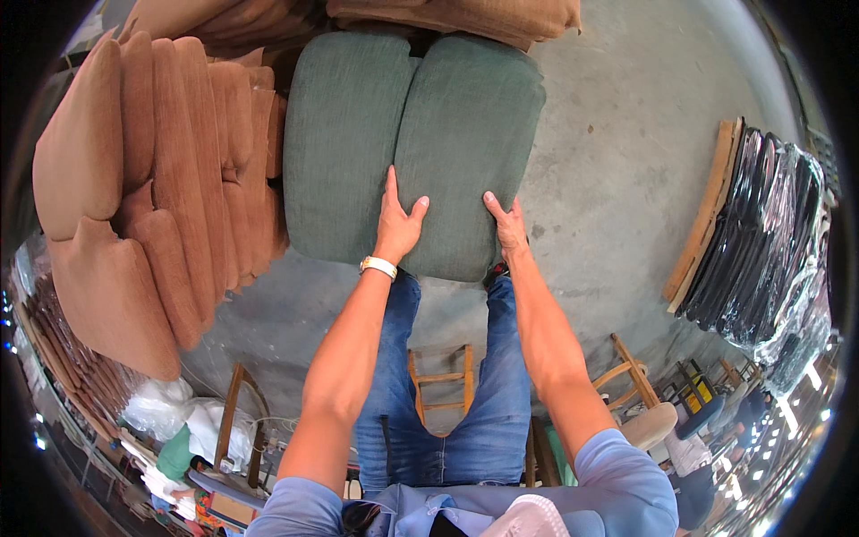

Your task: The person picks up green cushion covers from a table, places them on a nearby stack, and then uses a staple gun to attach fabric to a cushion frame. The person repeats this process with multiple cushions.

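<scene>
I saw the left hand (399,225) and right hand (511,229) grip both sides of a dark-green, oblong fabric cushion (463,152) (soft, probably light, best held there) beside its green fabric twin (344,152).

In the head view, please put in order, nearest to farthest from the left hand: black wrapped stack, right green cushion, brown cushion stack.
1. Right green cushion, touching the left hand.
2. Brown cushion stack, left of the hand.
3. Black wrapped stack, at the far right.
</scene>
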### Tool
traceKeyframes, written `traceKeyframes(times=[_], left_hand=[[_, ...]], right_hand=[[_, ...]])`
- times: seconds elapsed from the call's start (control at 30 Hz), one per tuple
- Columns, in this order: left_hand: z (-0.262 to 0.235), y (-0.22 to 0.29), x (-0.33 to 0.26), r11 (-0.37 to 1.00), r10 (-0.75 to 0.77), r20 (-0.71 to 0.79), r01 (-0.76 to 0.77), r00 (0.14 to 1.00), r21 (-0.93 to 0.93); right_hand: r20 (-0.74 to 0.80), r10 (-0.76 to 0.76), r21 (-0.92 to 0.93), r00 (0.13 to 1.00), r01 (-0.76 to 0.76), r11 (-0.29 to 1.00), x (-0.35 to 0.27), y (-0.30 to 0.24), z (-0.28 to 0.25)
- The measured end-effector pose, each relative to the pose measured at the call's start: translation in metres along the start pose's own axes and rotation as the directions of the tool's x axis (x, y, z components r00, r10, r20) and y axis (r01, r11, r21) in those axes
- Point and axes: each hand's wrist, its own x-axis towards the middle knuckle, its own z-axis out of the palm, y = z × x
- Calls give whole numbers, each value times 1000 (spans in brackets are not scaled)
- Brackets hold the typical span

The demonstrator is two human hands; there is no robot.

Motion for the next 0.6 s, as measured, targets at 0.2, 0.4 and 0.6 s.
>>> traceKeyframes(times=[0.2,0.4,0.6], left_hand=[[27,-7,-20,961,178,-204,-125,963,245],[29,-7,-19,933,235,-181,-169,955,319],[16,21,-86,820,241,9,-209,970,533]], right_hand=[[32,-56,-36,998,57,998,0,-1,-1],[79,-120,-73,990,126,989,8,-6,0],[94,-178,-395,980,201,896,-31,-26,-47]])
